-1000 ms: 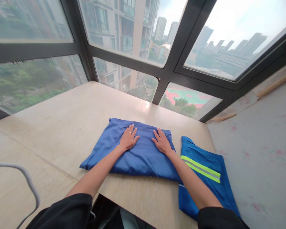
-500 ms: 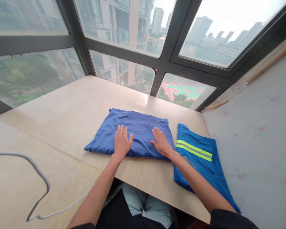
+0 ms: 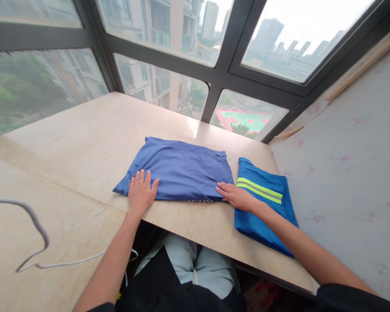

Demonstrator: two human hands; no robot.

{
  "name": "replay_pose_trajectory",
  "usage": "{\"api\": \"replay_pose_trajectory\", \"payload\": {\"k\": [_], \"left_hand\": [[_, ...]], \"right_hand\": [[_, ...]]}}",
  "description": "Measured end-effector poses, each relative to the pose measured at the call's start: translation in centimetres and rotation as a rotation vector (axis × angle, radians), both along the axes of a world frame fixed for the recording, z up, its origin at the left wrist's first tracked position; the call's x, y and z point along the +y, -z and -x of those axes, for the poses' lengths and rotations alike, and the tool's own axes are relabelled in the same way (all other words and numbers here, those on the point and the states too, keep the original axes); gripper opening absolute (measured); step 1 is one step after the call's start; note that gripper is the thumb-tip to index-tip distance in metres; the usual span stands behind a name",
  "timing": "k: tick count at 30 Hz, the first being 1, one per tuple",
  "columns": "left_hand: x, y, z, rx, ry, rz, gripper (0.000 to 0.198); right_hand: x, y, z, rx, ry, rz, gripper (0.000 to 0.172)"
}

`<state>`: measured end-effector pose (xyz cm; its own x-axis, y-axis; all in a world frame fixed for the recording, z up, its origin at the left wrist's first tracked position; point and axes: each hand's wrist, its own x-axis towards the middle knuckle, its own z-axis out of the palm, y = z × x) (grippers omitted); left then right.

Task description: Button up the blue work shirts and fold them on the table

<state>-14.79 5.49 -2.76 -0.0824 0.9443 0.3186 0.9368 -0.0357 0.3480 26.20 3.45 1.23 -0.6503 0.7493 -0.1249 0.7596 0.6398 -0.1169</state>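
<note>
A folded purple-blue garment (image 3: 185, 169) lies flat on the table, its waistband-like edge with a button tab toward the window. White lettering shows in part along its near edge. My left hand (image 3: 141, 193) rests on its near left part, fingers stretched out and a ring on one finger. At the near right corner, my right hand (image 3: 235, 196) lies with its fingers extended on the cloth. Just right of it is a folded bright blue garment (image 3: 263, 206) with a yellow-and-grey reflective stripe, partly covered by my right forearm.
The pale table (image 3: 84, 143) reaches back to dark window frames (image 3: 156, 63). A white cable (image 3: 35, 221) curls over the table at the left. On the right stands a wall (image 3: 338, 195) with faded flower patterns.
My hands have moved apart and toward the near edge of the purple-blue garment, the left one leftward, the right one rightward. The view has shifted slightly. Both garments stay in place.
</note>
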Motion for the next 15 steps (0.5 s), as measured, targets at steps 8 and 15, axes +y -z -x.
{"api": "replay_pose_trajectory", "payload": {"k": [8, 15], "left_hand": [[0.4, 0.2, 1.1, 0.048, 0.036, 0.039, 0.062], [1.2, 0.3, 1.8, -0.042, 0.056, 0.065, 0.054]], "right_hand": [[-0.2, -4.2, -1.5, -0.117, -0.046, 0.039, 0.035], [-1.5, -4.7, -2.3, -0.08, 0.117, 0.062, 0.05]]}}
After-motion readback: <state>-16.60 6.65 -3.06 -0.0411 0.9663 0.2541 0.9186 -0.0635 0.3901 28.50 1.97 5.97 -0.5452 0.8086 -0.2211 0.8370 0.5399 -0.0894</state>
